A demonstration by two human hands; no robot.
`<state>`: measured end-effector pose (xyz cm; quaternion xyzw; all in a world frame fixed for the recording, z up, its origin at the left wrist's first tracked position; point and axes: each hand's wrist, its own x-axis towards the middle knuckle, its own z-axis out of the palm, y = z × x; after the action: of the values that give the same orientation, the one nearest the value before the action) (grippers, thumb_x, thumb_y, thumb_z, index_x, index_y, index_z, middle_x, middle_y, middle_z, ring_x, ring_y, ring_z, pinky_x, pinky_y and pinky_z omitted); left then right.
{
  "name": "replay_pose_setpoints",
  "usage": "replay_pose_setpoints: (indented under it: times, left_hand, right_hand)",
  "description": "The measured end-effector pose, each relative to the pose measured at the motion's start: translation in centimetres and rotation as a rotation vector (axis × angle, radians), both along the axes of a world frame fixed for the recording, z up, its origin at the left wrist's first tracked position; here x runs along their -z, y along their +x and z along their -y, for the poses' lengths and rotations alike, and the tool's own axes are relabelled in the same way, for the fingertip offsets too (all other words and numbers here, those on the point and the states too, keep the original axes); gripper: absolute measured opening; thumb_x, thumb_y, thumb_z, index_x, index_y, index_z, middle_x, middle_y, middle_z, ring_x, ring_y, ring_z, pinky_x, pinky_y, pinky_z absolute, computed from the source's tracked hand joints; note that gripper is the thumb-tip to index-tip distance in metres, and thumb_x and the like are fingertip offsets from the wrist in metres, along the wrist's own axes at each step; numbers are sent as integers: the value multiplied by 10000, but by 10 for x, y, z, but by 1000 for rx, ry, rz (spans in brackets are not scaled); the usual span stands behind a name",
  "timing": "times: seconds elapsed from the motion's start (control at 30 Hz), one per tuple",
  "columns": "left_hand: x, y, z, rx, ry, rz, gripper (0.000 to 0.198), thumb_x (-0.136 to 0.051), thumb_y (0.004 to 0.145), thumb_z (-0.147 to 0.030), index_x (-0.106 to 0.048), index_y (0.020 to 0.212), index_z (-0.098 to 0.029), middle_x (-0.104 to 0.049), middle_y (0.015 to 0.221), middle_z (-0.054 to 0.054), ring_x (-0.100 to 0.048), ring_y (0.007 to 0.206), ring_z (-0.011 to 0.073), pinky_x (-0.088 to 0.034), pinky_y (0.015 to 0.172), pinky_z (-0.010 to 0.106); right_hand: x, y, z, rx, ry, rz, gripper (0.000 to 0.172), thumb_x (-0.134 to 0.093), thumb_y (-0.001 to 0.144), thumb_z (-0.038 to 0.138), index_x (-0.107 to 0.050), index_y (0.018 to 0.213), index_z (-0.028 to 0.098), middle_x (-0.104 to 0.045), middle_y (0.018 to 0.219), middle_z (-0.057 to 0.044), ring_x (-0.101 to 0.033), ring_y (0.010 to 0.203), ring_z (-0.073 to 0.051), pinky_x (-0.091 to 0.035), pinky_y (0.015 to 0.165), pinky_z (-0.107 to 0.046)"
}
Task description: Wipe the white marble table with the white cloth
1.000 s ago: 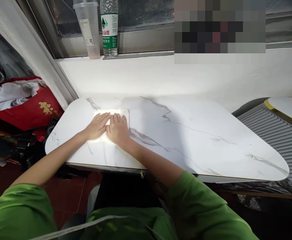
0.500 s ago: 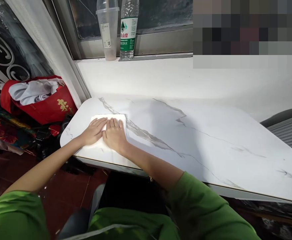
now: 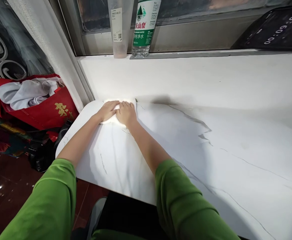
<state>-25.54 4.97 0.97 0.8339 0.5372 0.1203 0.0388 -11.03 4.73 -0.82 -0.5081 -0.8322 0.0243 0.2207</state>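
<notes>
My left hand [image 3: 107, 110] and my right hand [image 3: 126, 113] lie side by side, fingers stretched flat, on a white folded cloth [image 3: 116, 101]. The cloth rests at the far left corner of the white marble-patterned table [image 3: 210, 156], against the white ledge. Most of the cloth is hidden under the hands; only its far edge and near rim show. Both arms reach forward in green sleeves.
On the window sill stand a clear plastic cup [image 3: 119, 28] and a green-labelled water bottle [image 3: 144, 28]. A dark device with digits [image 3: 273, 30] sits at the sill's right. A red bag of clothes [image 3: 33, 100] lies left of the table.
Both hands have slid the cloth away from me to the table's far edge by the ledge. The camera has moved closer and tilted lower.
</notes>
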Motion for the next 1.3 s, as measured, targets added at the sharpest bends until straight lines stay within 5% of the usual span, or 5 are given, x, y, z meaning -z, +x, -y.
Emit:
replay_pose_setpoints:
  times: [0.17,0.4,1.0,1.13,1.3]
  left_hand:
    - [0,5,-7,-13,15,-14,517,-361,935,-267,-464,1422,-128,-479,1520,101,-424,1401,239,-291,1192,397]
    - [-3,18,21,-35,-6,-40,509,-359,951,-263,-439,1435,-129,-447,1541,112,-390,1426,234,-277,1195,410]
    - [13,162,194,183,38,-40,526,-326,984,-316,-397,1455,-94,-400,1560,182,-323,1474,289,-183,1225,510]
    - [13,180,197,194,42,-33,525,-331,965,-288,-416,1442,-84,-429,1541,183,-338,1467,287,-186,1228,506]
    - [12,189,161,120,18,-20,525,-320,959,-270,-402,1448,-98,-412,1551,186,-343,1462,291,-201,1219,530]
  right_hand:
    - [7,3,-15,-24,17,-36,479,-321,935,166,-553,1325,12,-567,1402,-225,-468,1325,-311,-268,1126,-486]
    - [8,16,10,-21,13,-38,488,-322,938,166,-538,1344,0,-542,1434,-225,-447,1362,-305,-251,1144,-471]
    - [14,181,198,11,163,157,498,-340,903,171,-581,1300,-10,-614,1351,-220,-522,1285,-312,-352,1107,-444]
    - [14,197,200,45,111,142,496,-349,885,156,-583,1300,21,-613,1364,-194,-516,1303,-296,-350,1120,-437]
    - [11,206,154,-42,92,147,485,-337,904,159,-561,1322,57,-581,1405,-187,-490,1329,-285,-343,1120,-435]
